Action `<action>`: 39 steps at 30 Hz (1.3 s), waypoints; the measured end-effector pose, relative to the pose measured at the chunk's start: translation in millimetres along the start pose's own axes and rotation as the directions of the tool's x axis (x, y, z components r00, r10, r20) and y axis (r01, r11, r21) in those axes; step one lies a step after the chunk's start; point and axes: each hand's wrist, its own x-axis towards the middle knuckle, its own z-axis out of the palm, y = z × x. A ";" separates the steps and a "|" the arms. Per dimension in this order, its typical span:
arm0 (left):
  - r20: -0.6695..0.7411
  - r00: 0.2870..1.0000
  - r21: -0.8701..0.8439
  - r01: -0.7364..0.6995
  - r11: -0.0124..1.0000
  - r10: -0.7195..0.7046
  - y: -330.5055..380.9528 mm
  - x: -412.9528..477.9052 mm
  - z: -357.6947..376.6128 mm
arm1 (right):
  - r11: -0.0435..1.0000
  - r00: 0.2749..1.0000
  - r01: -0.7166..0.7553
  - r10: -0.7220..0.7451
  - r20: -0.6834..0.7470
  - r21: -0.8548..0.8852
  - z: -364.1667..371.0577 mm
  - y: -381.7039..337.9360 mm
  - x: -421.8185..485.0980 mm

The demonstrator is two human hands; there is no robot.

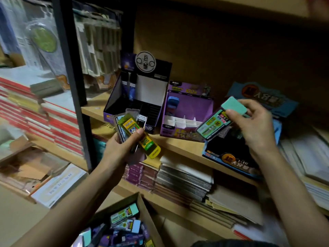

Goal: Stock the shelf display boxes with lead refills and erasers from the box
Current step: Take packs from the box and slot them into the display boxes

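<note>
My left hand [122, 148] grips a fan of several lead refill packs [138, 132], a yellow-green one on top, in front of the black and purple display box [138, 97]. My right hand [252, 125] pinches a green lead refill pack [216, 121] by its mint cap, held above the blue display box [231, 154] at the shelf's front edge. A purple display box [187, 111] with white dividers stands between the two. The open cardboard box [142, 211] of mixed refill packs and erasers sits at the bottom middle.
The wooden shelf [178, 145] carries the display boxes. Beneath it lie stacks of notebooks [185, 179]. A black metal upright [71, 59] divides it from red-edged book stacks [35, 111] on the left. Paper piles [306, 157] lie at the right.
</note>
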 end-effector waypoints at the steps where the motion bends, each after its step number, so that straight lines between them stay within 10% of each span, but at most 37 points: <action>1: 0.007 1.000 -0.004 0.007 1.000 -0.007 -0.5 -0.3 4.9 | 0.999 1.000 0.003 -0.004 -0.022 -0.041 -15.4 2.6 2.9; 13: 0.043 0.997 0.016 0.063 0.998 -0.064 -7.1 -4.2 21.1 | 0.894 0.994 -0.017 0.062 0.086 -0.448 -70.7 43.2 34.7; 39: 0.091 0.992 0.017 0.087 0.996 -0.088 -14.1 -4.3 27.6 | 0.781 0.968 0.078 0.090 0.235 -0.620 -62.7 31.9 43.6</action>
